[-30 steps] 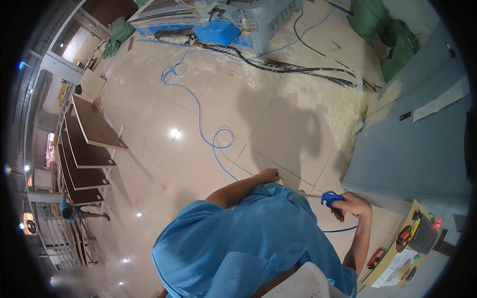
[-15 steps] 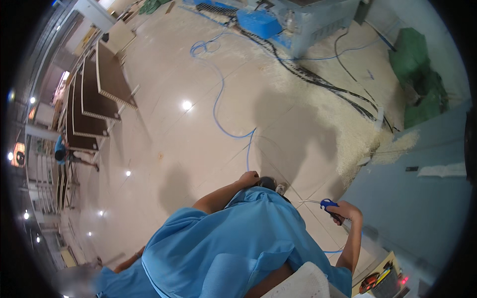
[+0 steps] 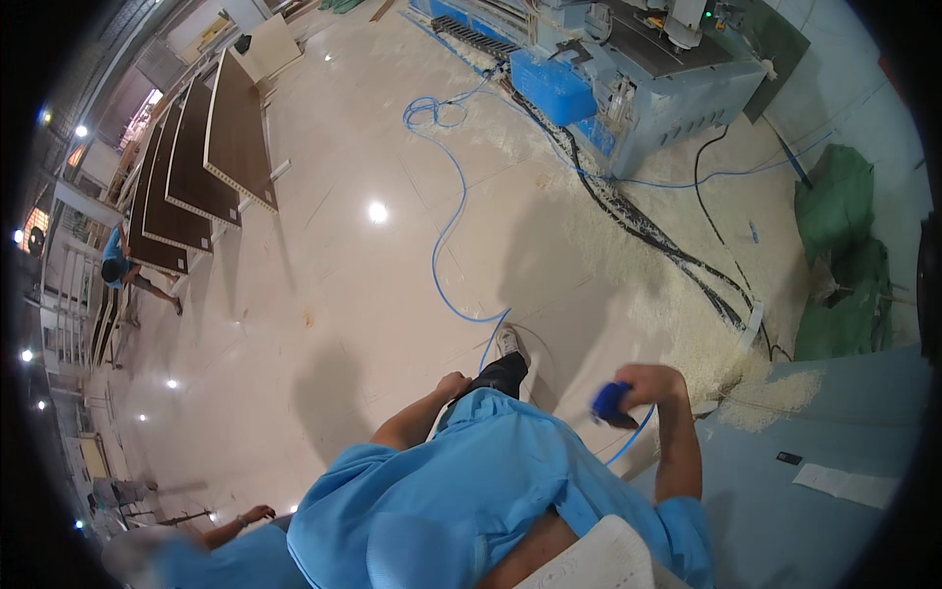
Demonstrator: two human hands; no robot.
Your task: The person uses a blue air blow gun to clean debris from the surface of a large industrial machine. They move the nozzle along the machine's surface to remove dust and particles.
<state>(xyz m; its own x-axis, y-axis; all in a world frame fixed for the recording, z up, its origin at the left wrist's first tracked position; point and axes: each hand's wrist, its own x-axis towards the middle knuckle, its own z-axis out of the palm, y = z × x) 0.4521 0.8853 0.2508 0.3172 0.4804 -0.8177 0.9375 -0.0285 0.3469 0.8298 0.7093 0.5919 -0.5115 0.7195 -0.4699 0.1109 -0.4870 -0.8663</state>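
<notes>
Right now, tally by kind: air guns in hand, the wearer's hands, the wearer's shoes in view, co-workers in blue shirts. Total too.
Blue air gun, in the right hand: 1
Wearer's hands, the right and the left hand: 2
Wearer's shoe: 1
Blue-shirted co-workers, one left and one lower left: 2
Total: 6

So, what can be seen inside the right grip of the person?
The right grip holds a handheld tool; its blue part sticks out on the left. A blue hose shows below. The tool's part within the grip is covered, and whether the hose joins it is hidden.
</notes>
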